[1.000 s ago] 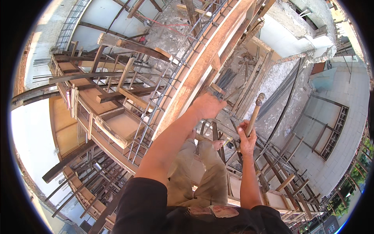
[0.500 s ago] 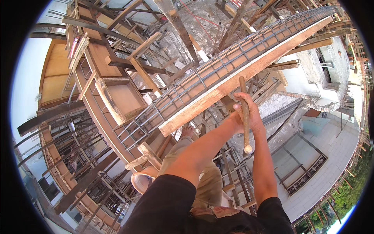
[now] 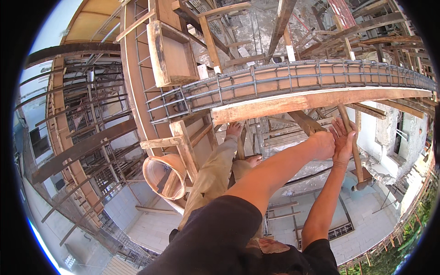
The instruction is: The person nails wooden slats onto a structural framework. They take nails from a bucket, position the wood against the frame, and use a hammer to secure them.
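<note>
My right hand (image 3: 343, 143) is wrapped loosely around the wooden handle of a hammer (image 3: 352, 151), fingers pointing up, just below a long wooden plank (image 3: 321, 98). The hammer's metal head (image 3: 362, 185) hangs downward. My left hand (image 3: 323, 144) is closed in a fist right beside the right one, at the lower end of a diagonal wooden brace (image 3: 303, 121) under the plank. Whether it grips the brace is unclear. Above the plank runs a steel rebar cage (image 3: 298, 75) set in beam formwork.
My bare feet (image 3: 236, 129) stand on narrow timber high above a paved yard (image 3: 366, 215). A round orange pan (image 3: 160, 176) hangs at the left by a wooden post (image 3: 185, 149). A wooden box form (image 3: 172, 50) and scaffold poles (image 3: 87, 146) fill the left.
The view swung so the plank now runs level across the top. Both hands moved right and lower under the plank, and the hammer's head stays hanging downward.
</note>
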### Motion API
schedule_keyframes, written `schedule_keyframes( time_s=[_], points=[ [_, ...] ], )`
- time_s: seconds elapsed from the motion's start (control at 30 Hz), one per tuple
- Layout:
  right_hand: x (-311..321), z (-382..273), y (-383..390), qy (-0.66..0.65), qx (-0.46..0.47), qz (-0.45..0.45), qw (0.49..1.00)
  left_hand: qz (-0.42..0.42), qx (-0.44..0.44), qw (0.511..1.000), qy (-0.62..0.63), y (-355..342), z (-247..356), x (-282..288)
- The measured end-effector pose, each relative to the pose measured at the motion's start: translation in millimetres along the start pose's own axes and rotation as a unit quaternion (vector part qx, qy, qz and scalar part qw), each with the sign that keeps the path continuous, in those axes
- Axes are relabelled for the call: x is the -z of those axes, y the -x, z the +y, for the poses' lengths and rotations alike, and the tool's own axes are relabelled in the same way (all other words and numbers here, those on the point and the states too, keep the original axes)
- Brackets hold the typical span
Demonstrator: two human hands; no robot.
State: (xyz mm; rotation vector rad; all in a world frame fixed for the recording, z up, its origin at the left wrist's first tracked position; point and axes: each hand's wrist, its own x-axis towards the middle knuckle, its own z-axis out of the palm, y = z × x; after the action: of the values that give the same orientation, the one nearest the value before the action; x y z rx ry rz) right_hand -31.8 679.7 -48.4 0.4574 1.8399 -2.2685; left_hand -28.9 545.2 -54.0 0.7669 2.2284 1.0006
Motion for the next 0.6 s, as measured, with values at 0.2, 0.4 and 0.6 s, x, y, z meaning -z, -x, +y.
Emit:
schedule_keyframes(
  time_s=[0.2,0.4,0.6],
  points=[
    [21.6,1.8,14.4,-0.045,0.129,0.167,0.976,0.032,-0.074,0.989,-0.122,3.6,0.8,0.9],
    [67.4,69.1,111.1,-0.052,0.061,0.367,0.927,0.077,-0.169,0.980,-0.077,-0.4,-5.3,-9.4],
    [55.1,210.0,252.5,-0.119,-0.205,0.324,0.916,0.429,-0.203,0.867,0.153,125.8,-27.8,-14.0]
  ],
)
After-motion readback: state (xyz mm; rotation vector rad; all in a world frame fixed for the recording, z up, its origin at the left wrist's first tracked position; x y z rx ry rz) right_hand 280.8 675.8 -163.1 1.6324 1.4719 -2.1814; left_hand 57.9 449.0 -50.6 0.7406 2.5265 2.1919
